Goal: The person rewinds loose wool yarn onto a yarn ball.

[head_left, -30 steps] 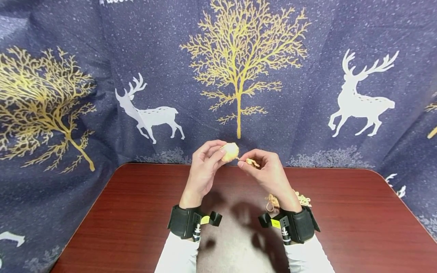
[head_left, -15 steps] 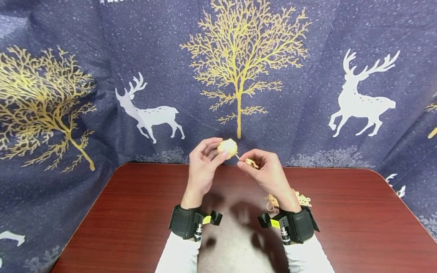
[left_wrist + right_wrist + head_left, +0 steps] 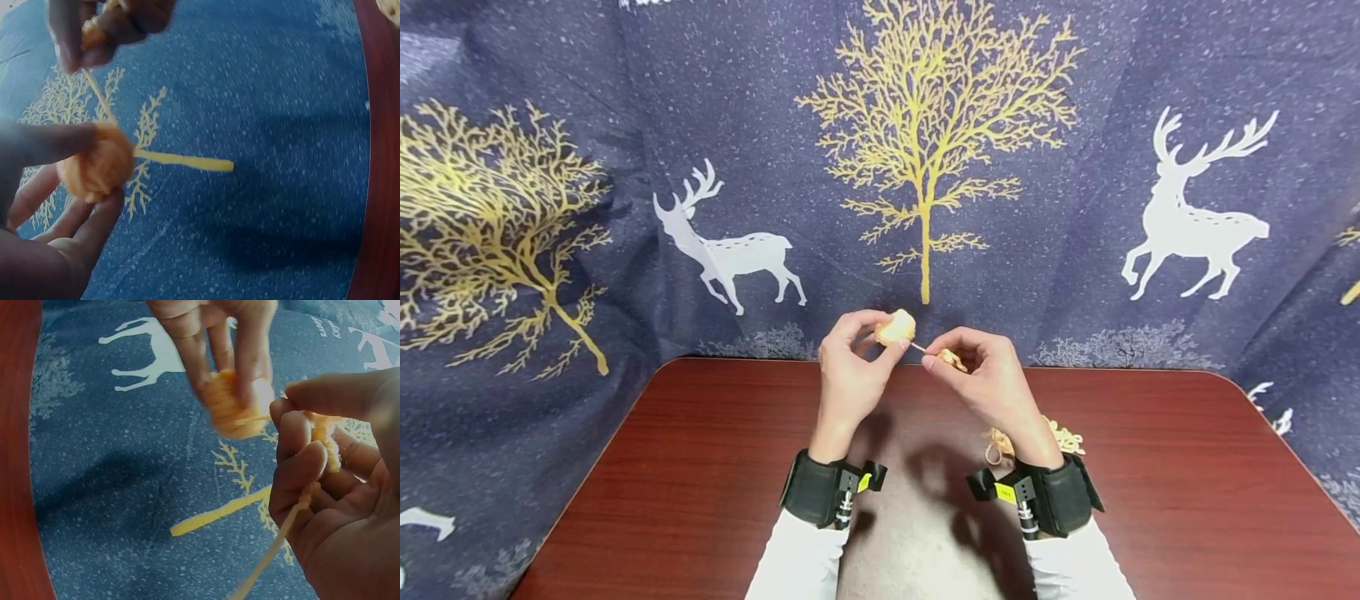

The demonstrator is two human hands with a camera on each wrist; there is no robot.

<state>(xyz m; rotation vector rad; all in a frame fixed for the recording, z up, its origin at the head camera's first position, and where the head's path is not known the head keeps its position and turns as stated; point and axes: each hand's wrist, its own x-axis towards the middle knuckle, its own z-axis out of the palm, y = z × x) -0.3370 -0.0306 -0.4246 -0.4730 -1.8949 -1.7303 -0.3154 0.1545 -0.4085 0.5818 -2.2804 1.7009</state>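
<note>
Blue printed cloth (image 3: 1048, 271) hangs behind a red-brown table (image 3: 715, 467). Left hand (image 3: 853, 375) grips a yarn ball (image 3: 896, 328) between thumb and fingers, held up off the table; right hand (image 3: 985, 375), just apart from it, pinches the straight strand (image 3: 99, 97) running to the ball, bunched yarn (image 3: 325, 440) within its fingers. Loose yarn (image 3: 1066, 437) lies on the table, partly hidden.

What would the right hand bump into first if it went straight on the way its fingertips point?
Probably the yarn ball in the left hand, or that hand's thumb; exact depth is hard to judge.
</note>
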